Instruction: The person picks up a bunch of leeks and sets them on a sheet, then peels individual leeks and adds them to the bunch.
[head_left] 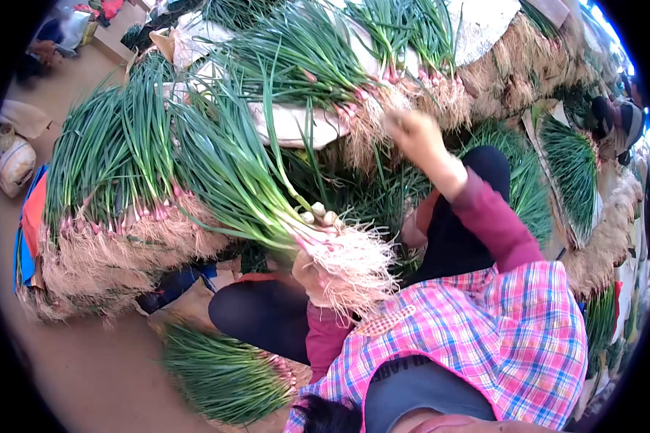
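My left hand (pixel 305 273) is wrapped round a bunch of green onions (pixel 267 209) near its pinkish bulbs. The pale roots (pixel 350 270) spread to the right over my wrist, and the long leaves slant up to the left. A few whitish cut-looking ends (pixel 319 213) show at the top side of the bunch. Raised to the right, my right hand (pixel 417 137) is blurred by motion. It is in front of the hanging roots of the onions at the back, and its fingers are too smeared to read.
Rows of green onions (pixel 108 144) lie at the left, and another row (pixel 296 58) lies at the back. A smaller bundle (pixel 227 375) rests on cardboard near the floor. More onions (pixel 570 169) are at the right. A sack (pixel 16 162) stands far left.
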Available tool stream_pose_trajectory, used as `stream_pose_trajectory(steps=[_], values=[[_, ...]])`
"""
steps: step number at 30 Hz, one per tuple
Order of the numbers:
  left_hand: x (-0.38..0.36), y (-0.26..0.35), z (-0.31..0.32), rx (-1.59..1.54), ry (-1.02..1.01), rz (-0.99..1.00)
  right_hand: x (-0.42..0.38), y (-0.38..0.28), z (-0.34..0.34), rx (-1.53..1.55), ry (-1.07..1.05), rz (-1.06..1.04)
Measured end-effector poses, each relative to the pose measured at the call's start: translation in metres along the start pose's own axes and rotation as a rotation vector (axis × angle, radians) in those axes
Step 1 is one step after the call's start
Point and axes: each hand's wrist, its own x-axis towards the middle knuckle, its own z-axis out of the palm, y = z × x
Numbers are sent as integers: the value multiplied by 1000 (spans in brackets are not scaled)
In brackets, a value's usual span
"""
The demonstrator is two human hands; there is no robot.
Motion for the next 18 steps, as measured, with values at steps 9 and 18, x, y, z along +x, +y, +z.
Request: stream_pose_trajectory(steps=[9,18], values=[[7,-4,11,41,126,-45,21,-40,11,965,-410,350],[-3,-10,-7,20,125,-150,17,-43,45,184,-13,109]])
